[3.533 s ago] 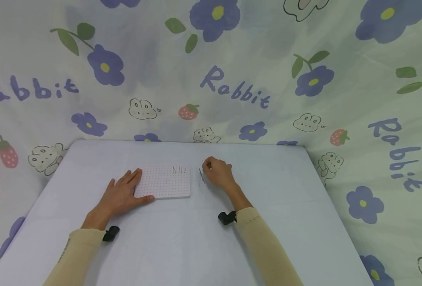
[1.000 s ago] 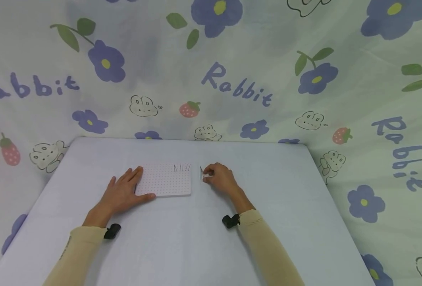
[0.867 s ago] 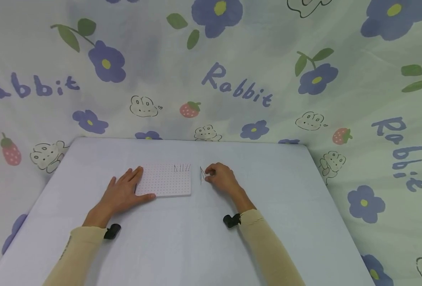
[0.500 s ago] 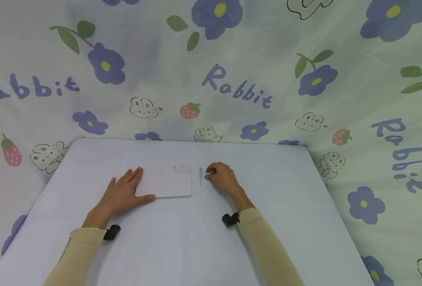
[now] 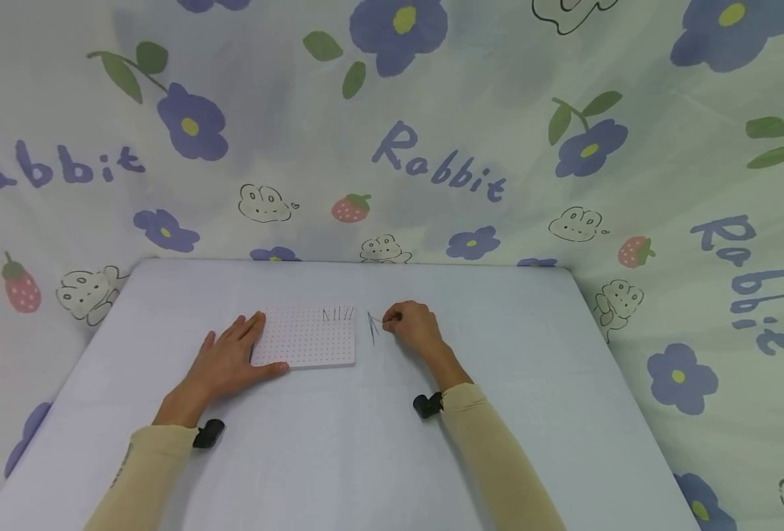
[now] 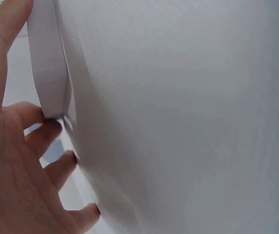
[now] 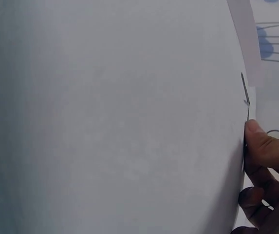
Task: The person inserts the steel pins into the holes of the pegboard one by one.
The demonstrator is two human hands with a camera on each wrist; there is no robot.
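A white board [image 5: 302,339] with a grid of small holes lies on the white table, several thin dark sticks [image 5: 335,314] standing in its far right corner. My left hand [image 5: 227,359] rests at its left end, fingers spread, thumb along the near edge. In the left wrist view, fingertips touch the board's side [image 6: 46,63]. Right of the board, a few loose thin dark sticks [image 5: 372,330] lie on the table. There my right hand [image 5: 414,328] pinches the end of one between thumb and fingers; in the right wrist view, that stick [image 7: 245,90] points away from the thumb.
The table [image 5: 338,457] has a white cover. Behind and beside it hangs a curtain [image 5: 498,125] printed with flowers, rabbits and strawberries. A small black camera sits at each wrist, the left one [image 5: 209,434] and the right one [image 5: 427,405].
Another stick has come to stand in the board since the earliest frame. My right hand has returned to the loose sticks, and some of them have shifted slightly left. My left hand stays put.
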